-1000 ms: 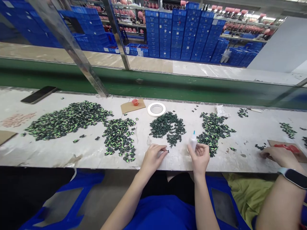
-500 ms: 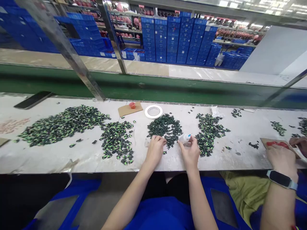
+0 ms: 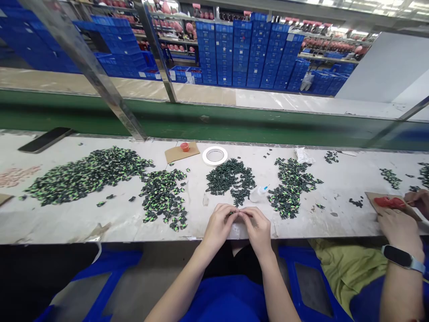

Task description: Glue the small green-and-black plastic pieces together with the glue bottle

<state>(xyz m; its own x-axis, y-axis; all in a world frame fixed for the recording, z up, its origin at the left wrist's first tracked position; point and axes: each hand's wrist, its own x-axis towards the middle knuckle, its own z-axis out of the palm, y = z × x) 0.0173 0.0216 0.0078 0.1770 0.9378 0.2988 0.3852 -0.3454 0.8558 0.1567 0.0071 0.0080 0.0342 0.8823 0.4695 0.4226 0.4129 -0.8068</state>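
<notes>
Here, nearest the table edge, the left hand [image 3: 217, 227] and right hand [image 3: 258, 228] meet fingertip to fingertip. Both are narrowed to a thumb-and-finger pinch on one small piece [image 3: 237, 212], held just above the table [image 3: 201, 223]. The piece is tiny and dark, with a trace of green near the left fingertips. The fingers cover most of it; its full outline, and whether it consists of one part or two, cannot be made out.

Just beyond the right hand, a translucent white bottle [image 3: 257, 194] with a blue tip lies on its side. Its lower end is hard to separate from the pale surface. To its left is a heap of slim dark-green parts [image 3: 221, 177]; to its right is a heap of black-and-green parts [image 3: 284, 197]. Individual shapes within the heaps are too small to resolve.

At the right, a co-worker's hand [image 3: 398, 229] rests near a red object [image 3: 389, 202] on cardboard; the hand partly obscures this object, and the co-worker's body is cut off by the frame.

Farther back, a white tape roll [image 3: 205, 156] lies flat behind the dark-green heap. Beyond the green barrier [image 3: 234, 120] stand stacked blue crates [image 3: 239, 56].
</notes>
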